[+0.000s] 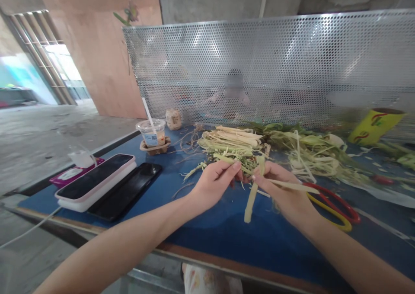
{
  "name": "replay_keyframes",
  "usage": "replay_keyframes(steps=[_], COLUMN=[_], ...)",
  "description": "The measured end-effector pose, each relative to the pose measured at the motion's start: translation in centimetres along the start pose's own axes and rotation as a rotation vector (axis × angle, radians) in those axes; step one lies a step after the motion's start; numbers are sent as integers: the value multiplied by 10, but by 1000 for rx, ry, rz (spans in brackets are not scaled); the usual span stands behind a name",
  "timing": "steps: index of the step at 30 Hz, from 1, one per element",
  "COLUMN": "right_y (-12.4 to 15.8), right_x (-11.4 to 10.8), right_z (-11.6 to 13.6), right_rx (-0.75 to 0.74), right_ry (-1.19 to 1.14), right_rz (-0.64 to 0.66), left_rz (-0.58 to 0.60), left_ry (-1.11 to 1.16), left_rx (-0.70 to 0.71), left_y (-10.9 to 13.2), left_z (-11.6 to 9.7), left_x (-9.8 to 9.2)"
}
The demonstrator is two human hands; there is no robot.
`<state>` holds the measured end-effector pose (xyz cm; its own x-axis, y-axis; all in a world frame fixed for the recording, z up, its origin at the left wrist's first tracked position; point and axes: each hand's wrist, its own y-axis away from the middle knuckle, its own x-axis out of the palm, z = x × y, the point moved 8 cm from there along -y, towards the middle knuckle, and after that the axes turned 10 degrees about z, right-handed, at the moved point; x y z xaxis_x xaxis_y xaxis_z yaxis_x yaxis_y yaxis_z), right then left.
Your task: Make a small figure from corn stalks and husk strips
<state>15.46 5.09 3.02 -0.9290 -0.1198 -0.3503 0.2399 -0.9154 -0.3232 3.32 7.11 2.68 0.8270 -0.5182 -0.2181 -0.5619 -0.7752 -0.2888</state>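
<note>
Over the blue table, my left hand (215, 183) is closed in a pinch, thumb against fingers, at one end of pale green braided or folded plant material. My right hand (280, 188) pinches a flat pale green husk strip (251, 203), whose lower end hangs down; another strip sticks out rightward across that hand. What joins the pieces between my fingertips is too small to make out. Just behind both hands lies a pile of dried husks (231, 138) with shredded greenery. Scissors with red and yellow handles (340, 209) rest beside my right wrist, partly hidden.
At left are a black phone (126, 190), a phone on a white power bank (97, 177) and a purple packet (71, 173). A drink cup with a straw (152, 134) sits in a carton holder. A perforated metal screen (259, 69) borders the back; a yellow roll (374, 125) stands right.
</note>
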Motion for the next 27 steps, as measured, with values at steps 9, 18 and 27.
replay_keyframes(steps=[9,18,27], right_y=[-2,-4,0], right_x=[7,4,16], right_z=[-24,-22,-5], right_rx=[156,83,-41], right_ry=[-171,-257,16], right_rz=[81,115,258], left_rz=[304,326,83], left_ry=[96,75,195], left_rx=[-141,-145,8], left_y=[7,10,1], left_z=[22,21,15], left_x=[34,33,17])
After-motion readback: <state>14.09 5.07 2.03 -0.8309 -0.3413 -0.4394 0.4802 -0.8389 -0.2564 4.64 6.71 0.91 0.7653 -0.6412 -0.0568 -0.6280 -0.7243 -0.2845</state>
